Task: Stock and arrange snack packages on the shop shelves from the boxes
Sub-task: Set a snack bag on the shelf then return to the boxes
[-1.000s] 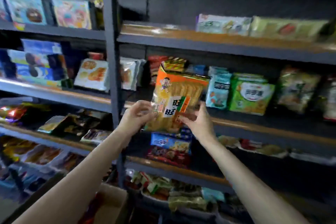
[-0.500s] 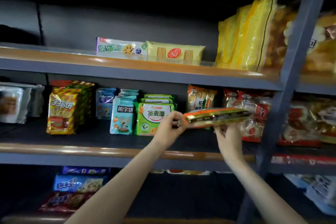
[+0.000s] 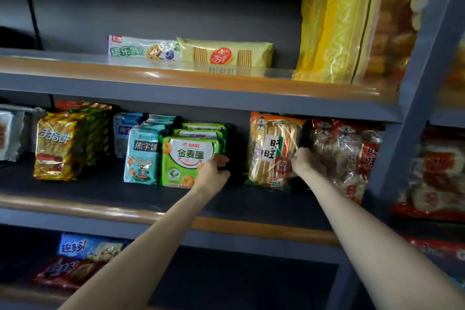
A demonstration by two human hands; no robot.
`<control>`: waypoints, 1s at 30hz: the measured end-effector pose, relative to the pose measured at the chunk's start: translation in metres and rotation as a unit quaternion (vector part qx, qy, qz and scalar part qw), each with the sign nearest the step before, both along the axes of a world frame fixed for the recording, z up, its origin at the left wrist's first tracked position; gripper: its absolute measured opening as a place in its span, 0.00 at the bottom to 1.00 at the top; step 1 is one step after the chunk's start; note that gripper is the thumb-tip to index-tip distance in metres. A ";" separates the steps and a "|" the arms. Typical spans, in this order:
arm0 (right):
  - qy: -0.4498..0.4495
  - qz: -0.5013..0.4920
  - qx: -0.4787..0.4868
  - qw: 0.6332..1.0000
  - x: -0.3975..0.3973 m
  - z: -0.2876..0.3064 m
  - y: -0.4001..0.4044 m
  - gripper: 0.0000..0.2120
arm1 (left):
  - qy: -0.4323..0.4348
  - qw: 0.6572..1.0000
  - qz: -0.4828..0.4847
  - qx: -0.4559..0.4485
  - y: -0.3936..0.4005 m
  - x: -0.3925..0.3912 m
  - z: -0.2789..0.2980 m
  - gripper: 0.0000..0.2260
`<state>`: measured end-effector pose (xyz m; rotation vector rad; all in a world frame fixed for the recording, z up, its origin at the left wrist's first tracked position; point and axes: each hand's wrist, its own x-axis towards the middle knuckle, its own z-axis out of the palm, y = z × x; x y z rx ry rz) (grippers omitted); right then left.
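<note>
Your right hand grips the orange rice-cracker pack, upright on the middle shelf; your left hand, fingers curled, touches the green pack.

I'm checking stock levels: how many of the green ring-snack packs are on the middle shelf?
3 visible: the green plastic ring-snack packs stand in a front-to-back row beside the teal packs; the left hand touches the front one. More may be hidden behind.

The fingers of the right hand are being hidden behind the rice cracker bag. The red bags at right are being blurred and cropped.
</note>
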<state>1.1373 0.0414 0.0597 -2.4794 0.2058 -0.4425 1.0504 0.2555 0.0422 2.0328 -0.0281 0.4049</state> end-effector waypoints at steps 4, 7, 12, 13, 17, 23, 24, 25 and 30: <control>-0.002 -0.003 0.026 1.000 -0.009 0.000 0.008 0.26 | -0.023 1.000 0.001 0.012 0.000 0.014 -0.008 0.14; -0.079 0.009 0.025 0.996 -0.034 -0.006 0.017 0.31 | -0.062 0.998 -0.007 0.032 -0.002 0.020 -0.012 0.13; -0.206 0.174 -0.036 0.962 -0.074 -0.005 0.057 0.24 | -0.167 0.982 -0.014 0.085 0.005 0.007 -0.008 0.13; -0.223 0.199 -0.040 0.953 -0.079 -0.004 0.070 0.22 | -0.179 0.981 -0.005 0.074 0.011 0.000 -0.006 0.12; -0.289 0.281 -0.043 0.914 -0.102 -0.002 0.145 0.17 | -0.201 0.974 0.106 -0.017 0.064 -0.036 -0.011 0.10; -0.286 0.477 -0.059 0.829 -0.157 -0.027 0.317 0.14 | -0.059 0.951 0.276 -0.128 0.235 -0.139 -0.080 0.10; -0.268 0.508 -0.068 0.816 -0.170 -0.037 0.351 0.13 | 0.000 0.943 0.308 -0.130 0.272 -0.158 -0.097 0.11; -0.244 0.534 -0.082 0.805 -0.185 -0.049 0.384 0.12 | 0.061 0.929 0.337 -0.137 0.311 -0.180 -0.116 0.13; -0.023 0.626 -0.195 0.755 -0.251 -0.144 0.539 0.17 | 0.260 0.871 0.390 -0.151 0.471 -0.321 -0.224 0.19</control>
